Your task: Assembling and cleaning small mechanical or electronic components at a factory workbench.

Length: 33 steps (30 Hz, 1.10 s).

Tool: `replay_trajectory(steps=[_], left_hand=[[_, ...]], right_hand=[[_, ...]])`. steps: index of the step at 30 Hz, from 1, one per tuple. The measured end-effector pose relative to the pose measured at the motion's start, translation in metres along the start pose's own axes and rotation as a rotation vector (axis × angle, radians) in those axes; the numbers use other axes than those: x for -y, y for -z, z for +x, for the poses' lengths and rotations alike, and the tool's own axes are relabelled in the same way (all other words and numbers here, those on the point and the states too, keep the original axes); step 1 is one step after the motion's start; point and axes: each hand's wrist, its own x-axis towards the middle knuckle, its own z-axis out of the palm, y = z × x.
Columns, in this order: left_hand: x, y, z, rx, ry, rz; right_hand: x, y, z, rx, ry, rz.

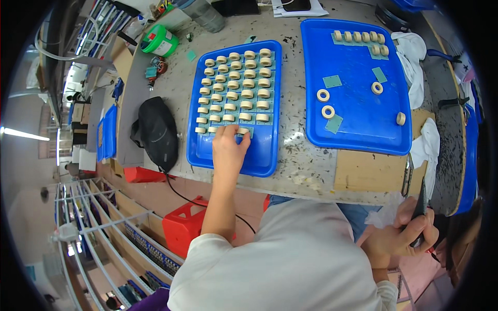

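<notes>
My left hand (pixel 230 149) reaches over the near rows of the left blue tray (pixel 264 155). Its thumb and fingers pinch around a cream ring (pixel 242 131), which stands on a small green board. Behind it, the tray bears several rows of similar upright rings (pixel 234 75), each on a green board. At the lower right, my right hand (pixel 407 233) is closed around a dark, narrow, pointed tool (pixel 421 205); its exact kind is unclear. Beside that hand hangs a crumpled clear plastic piece (pixel 383 216).
A second blue tray (pixel 358 116) on the right holds loose rings (pixel 328 111), bare green boards (pixel 332 81) and a row of rings at its far edge. A black pouch (pixel 157 135), green tub (pixel 160 41), cardboard (pixel 365 171), metal-handled cutter (pixel 407 174) and white cloths (pixel 412 62) lie around.
</notes>
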Motion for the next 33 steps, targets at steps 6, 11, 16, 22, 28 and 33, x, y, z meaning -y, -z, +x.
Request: replay_trajectory(steps=[6,11,16,22,28,33], left_hand=[[-0.010,0.004,0.003,0.013,-0.035,0.051],[-0.066,0.010,0.040,-0.037,-0.294,0.055],[-0.148,-0.064,0.140,0.049,-0.762,-0.051],[-0.179,-0.160,0.220,0.176,-0.696,0.024],[-0.186,-0.138,0.210,0.351,-0.685,0.058],[-0.203,-0.038,0.129,0.506,-0.303,-0.945]], right_hand=[[0.000,0.005,0.002,-0.024,0.019,0.120],[-0.012,0.010,0.013,0.037,0.087,0.255],[-0.016,0.020,0.012,-0.019,0.067,0.336],[-0.014,0.036,0.008,-0.145,0.103,0.240],[-0.016,0.042,0.015,-0.177,0.111,0.179],[-0.027,0.035,0.019,-0.227,0.011,0.158]])
